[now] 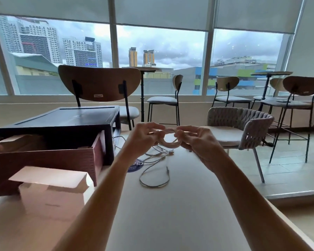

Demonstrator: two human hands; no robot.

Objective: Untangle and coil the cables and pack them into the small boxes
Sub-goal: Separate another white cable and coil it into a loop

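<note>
A white cable wound into a small coil (169, 143) is held up above the table between both hands. My left hand (143, 137) pinches the coil's left side and my right hand (196, 140) pinches its right side. Below them, more white cables (155, 171) lie loose and tangled on the pale table (179, 214). A small pale box (51, 192) with its flap open sits at the near left of the table.
A larger brown cardboard box (49, 158) stands open at the left, with a black stand (65, 122) behind it. A round blue sticker (136, 165) lies by the cables. A woven chair (243, 127) and other chairs stand beyond the table's right edge.
</note>
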